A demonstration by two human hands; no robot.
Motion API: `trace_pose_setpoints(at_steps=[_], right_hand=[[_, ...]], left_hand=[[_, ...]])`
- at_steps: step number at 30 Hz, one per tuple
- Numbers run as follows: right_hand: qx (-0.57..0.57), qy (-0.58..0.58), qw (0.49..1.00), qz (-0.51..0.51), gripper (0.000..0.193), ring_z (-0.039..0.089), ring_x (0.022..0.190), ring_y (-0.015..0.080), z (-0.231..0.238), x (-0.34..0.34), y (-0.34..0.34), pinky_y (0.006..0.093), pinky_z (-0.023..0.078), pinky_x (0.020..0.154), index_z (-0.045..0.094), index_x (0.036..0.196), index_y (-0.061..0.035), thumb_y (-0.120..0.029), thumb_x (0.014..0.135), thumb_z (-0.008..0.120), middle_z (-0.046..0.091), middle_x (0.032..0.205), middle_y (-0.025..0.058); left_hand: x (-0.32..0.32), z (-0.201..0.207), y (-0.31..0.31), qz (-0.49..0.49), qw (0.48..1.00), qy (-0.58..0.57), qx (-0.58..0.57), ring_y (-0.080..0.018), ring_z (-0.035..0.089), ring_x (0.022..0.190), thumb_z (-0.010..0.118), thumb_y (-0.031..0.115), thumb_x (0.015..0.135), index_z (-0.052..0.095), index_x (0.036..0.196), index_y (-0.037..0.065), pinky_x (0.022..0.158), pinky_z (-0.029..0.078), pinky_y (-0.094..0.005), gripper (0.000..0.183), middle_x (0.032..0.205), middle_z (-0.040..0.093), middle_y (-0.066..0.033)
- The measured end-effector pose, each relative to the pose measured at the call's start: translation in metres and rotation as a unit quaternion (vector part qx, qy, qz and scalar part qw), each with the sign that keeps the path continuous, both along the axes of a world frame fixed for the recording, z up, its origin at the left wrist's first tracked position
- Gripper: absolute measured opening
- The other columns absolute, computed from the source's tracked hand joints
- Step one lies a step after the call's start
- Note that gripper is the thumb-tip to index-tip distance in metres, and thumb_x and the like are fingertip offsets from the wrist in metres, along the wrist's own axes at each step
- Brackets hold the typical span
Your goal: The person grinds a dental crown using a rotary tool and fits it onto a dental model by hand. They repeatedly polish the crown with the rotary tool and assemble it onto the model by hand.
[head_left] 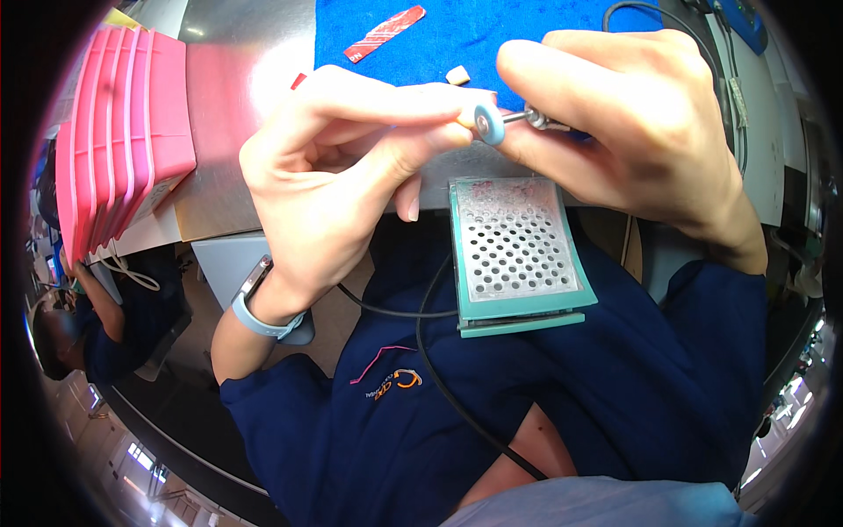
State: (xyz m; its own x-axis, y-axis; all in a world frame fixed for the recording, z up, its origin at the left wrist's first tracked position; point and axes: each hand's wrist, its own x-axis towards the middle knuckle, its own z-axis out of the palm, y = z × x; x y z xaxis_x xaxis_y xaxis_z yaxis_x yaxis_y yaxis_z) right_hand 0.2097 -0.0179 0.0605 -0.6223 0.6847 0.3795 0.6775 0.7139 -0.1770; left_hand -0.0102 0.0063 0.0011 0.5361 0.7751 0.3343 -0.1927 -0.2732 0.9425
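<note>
My right hand (623,114) is closed around a rotary handpiece (537,118); its thin metal shank carries a light blue polishing wheel (489,124). The thumb and forefinger of my left hand (325,162) pinch together right at the wheel's left side. A small yellowish bit shows between those fingertips, mostly hidden, and its kind cannot be made out. Just beyond the fingers, a small cream-coloured block (457,75) lies on a blue towel (474,35). Below the hands is a perforated metal plate (518,246) in a green frame.
Pink upright trays or bins (127,132) stand at the left on the metal bench (237,158). A red-and-white strip (385,34) lies on the towel. Black cables (421,314) run below the plate and at the upper right. Another person (105,316) sits at the far left.
</note>
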Motion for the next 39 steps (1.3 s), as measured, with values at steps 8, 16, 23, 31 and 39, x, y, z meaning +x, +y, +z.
trace_pose_setpoints(at_steps=[8,16,23,31,39], right_hand=[[0.009,0.021,1.000,0.009,0.025,0.051,0.045,0.0196,-0.004,-0.001,0.000,0.0323,0.036,0.041,0.063,0.087,-0.0015,-0.008,0.067,0.077,0.050,0.059,0.0059],[0.010,0.023,0.999,-0.026,0.025,0.051,0.046,0.0199,-0.001,0.000,0.001,0.0325,0.037,0.041,0.063,0.087,-0.0039,-0.010,0.067,0.077,0.050,0.058,0.0052],[0.162,-0.137,0.976,-0.044,0.023,0.047,0.041,0.0124,0.007,0.003,0.001,0.0268,0.039,0.039,0.062,0.080,-0.0131,-0.031,0.076,0.075,0.043,0.056,-0.0012],[0.135,-0.136,0.981,-0.008,0.021,0.047,0.040,0.0117,0.010,0.007,0.003,0.0267,0.039,0.038,0.061,0.079,-0.0137,-0.030,0.076,0.074,0.041,0.056,-0.0019],[0.122,-0.118,0.985,0.027,0.017,0.047,0.040,0.0108,0.036,-0.004,0.004,0.0259,0.039,0.038,0.062,0.080,-0.0138,-0.026,0.077,0.072,0.041,0.057,-0.0023]], left_hand=[[-0.002,0.000,0.000,-0.004,1.000,-0.001,-0.005,-0.0100,0.058,0.052,0.062,-0.006,0.089,0.057,0.099,-0.001,0.041,0.046,-0.0189,0.012,0.095,0.068,-0.0175],[-0.002,0.000,0.002,-0.005,1.000,0.011,0.011,-0.0095,0.059,0.055,0.062,-0.005,0.089,0.057,0.100,-0.001,0.042,0.046,-0.0189,0.013,0.098,0.068,-0.0184],[0.001,0.003,0.000,0.001,1.000,0.013,-0.008,-0.0085,0.059,0.057,0.062,-0.004,0.089,0.057,0.100,-0.003,0.042,0.047,-0.0191,0.013,0.098,0.069,-0.0178],[0.000,0.001,0.001,0.001,1.000,0.011,0.003,-0.0084,0.057,0.053,0.062,-0.004,0.089,0.058,0.101,-0.003,0.043,0.046,-0.0188,0.012,0.090,0.069,-0.0143],[0.003,0.004,0.001,-0.001,1.000,0.010,0.003,-0.0087,0.057,0.052,0.062,-0.003,0.090,0.058,0.101,-0.002,0.043,0.044,-0.0189,0.011,0.089,0.068,-0.0133]])
